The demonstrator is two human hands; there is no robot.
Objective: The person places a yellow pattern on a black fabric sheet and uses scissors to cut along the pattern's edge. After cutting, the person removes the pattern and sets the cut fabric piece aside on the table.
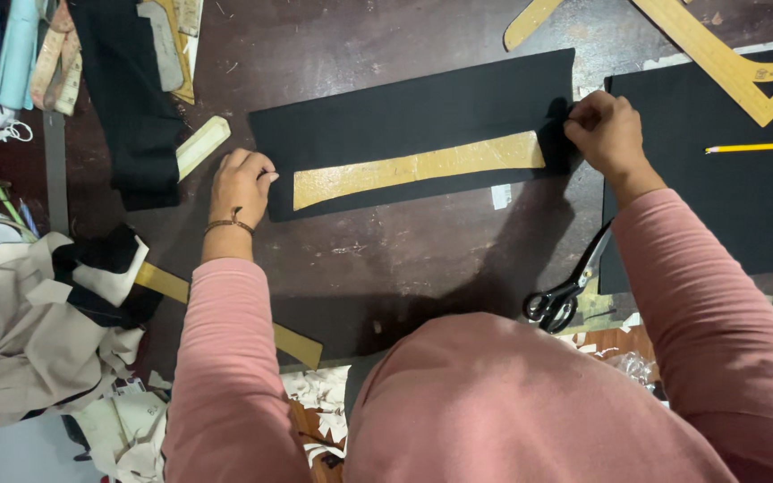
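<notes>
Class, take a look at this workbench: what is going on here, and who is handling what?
A person in pink sleeves is working on a strip of black cloth spread on a dark table. The left hand rests at the cloth's left end, and the right hand pinches its right end. A long tan paper pattern lies on top of the cloth. Black scissors lie near the right arm, and a yellow pencil lies on another black piece.

The fabric strip (413, 125) is plain black, and the paper pattern piece (418, 168) on it is mottled tan. The fabric panel (717, 197) is black too, the pencil (746, 148) yellow. The scissors (570, 291) have black handles. The sleeves (225, 358) are dusty pink, the tabletop (386, 259) dark reddish brown.
</notes>
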